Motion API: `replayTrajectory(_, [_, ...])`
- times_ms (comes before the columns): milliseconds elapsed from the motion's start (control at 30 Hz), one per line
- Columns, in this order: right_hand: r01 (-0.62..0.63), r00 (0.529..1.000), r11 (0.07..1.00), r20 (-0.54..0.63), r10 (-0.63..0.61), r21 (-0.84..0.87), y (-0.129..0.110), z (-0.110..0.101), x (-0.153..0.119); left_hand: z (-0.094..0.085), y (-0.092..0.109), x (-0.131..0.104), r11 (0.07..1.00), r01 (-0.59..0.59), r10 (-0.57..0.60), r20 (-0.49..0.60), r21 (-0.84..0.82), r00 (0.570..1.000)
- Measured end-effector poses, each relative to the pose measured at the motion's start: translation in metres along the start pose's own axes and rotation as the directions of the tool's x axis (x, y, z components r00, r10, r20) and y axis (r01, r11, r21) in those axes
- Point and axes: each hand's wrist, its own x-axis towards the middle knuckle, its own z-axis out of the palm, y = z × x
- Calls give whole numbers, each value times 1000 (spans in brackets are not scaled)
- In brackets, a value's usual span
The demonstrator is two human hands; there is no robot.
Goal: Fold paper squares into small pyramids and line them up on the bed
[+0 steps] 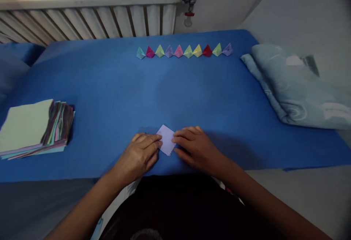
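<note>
Head view: at the lower centre of the frame, left hand (138, 154) and right hand (197, 147), fingers loosely spread, rest on opposite corners of the lilac paper square (166, 140), and I'd say light, even pressure best keeps its edges flush.

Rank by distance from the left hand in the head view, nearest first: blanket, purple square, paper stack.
From the left hand:
1. Purple square: at its fingertips, on its right.
2. Paper stack: off to its left.
3. Blanket: far right, beyond the right hand.
</note>
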Motion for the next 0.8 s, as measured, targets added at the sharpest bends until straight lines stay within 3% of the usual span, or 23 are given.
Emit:
replayTrajectory(200, [-26,1000,999,-16,26,32,-1,-3,0,0,2,1,995,-40,50,-113,92,992])
replayTrajectory(467, [-33,999,996,-27,35,78,3,-3,1,2,-3,2,991,-71,87,-147,112,985])
replayTrajectory(800, [-119,989,993,-88,121,26,2,6,7,10,-5,4,990,52,-13,-280,132,960])
